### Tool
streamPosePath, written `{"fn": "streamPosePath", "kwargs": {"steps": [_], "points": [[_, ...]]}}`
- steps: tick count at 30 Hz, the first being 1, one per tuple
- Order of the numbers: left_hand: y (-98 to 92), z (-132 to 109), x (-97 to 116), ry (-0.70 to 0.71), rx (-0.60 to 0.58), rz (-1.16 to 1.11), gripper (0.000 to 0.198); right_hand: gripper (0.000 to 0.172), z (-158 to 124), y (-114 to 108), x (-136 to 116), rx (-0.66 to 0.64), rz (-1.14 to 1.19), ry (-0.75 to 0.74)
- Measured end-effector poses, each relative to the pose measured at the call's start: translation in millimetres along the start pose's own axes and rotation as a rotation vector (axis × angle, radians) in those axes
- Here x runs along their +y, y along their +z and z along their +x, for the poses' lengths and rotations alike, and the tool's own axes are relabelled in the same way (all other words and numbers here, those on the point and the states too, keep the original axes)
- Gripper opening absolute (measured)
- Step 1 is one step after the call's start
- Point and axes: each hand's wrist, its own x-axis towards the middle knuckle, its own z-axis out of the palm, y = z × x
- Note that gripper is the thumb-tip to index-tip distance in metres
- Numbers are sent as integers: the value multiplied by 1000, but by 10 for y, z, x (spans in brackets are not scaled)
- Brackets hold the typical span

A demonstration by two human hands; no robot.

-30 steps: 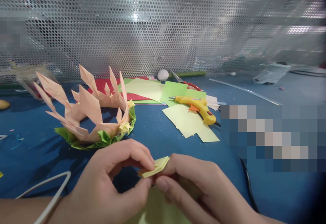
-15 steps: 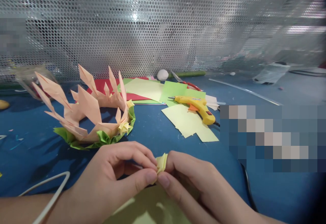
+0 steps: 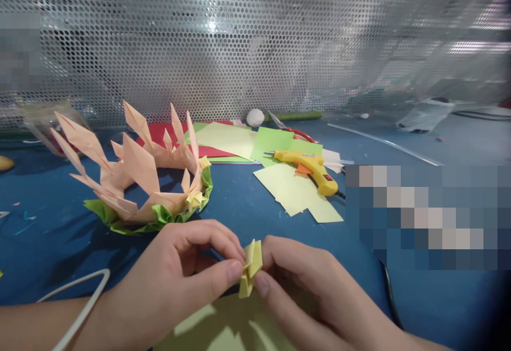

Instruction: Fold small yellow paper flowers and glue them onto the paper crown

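Note:
A small folded piece of yellow paper (image 3: 251,268) is pinched between both hands near the front middle of the table. My left hand (image 3: 187,276) grips its left side between thumb and fingers. From the right, my right hand (image 3: 303,287) holds it with thumb and bent index finger. Under the hands lies a pale yellow-green sheet (image 3: 223,324). Behind my left hand stands a pink paper crown (image 3: 139,170) with tall pointed folds, green paper leaves (image 3: 159,220) around its base and small yellow paper flowers (image 3: 195,200) on its right side.
A yellow glue gun (image 3: 311,167) lies on pale yellow sheets (image 3: 291,191). Behind are red-handled scissors (image 3: 299,133), red paper (image 3: 215,152) and a white ball (image 3: 254,117). A perforated metal screen (image 3: 255,37) closes the back. A white cable (image 3: 88,303) crosses by my left wrist; a black cord (image 3: 389,292) runs at right.
The folded yellow paper has turned in my fingers, and more of its lower part shows. My fingertips have moved slightly apart. Everything else stays in place.

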Motion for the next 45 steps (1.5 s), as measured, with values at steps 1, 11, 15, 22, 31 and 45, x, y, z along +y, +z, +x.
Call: {"fn": "streamPosePath", "kwargs": {"steps": [1, 11, 15, 22, 31, 45], "points": [[3, -5, -3, -22, 4, 8, 11, 19, 15, 5, 1, 5, 42, 21], [42, -51, 25, 110, 92, 179, 19, 25, 50, 12, -4, -16, 294, 135], [13, -80, -17, 213, 34, 244, 32, 24, 60, 9, -13, -49, 346, 152], [-4, -90, -51, 172, 39, 220, 34, 23, 64, 17, 9, -43, 376, 164], [52, -103, -44, 184, 73, 136, 35, 19, 62, 16, -29, -48, 232, 97], [-7, -85, -46, 56, 31, 84, 14, 20, 72, 44, -21, -42, 240, 117]]}}
